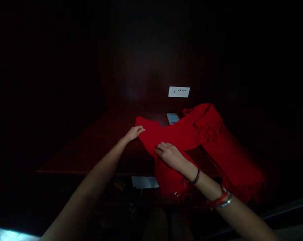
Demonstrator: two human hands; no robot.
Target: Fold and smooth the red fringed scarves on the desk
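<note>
A red scarf with fringed ends [176, 134] lies in loose folds over the dark table. One fringed end hangs past the front edge, and another part drapes down at the right. My left hand [135, 132] is closed on the scarf's left edge, thumb and fingers pinching the cloth. My right hand [169, 154] lies over the middle of the scarf with its fingers curled into the fabric near its lower edge. Bands and a bangle circle my right wrist and forearm.
The dark table [73, 157] has its front edge just before me. A small blurred bluish item [173, 118] lies behind the scarf. A white socket panel [179, 92] is on the back wall. Below the tabletop, a pale flat thing [144, 182] shows in the shadow.
</note>
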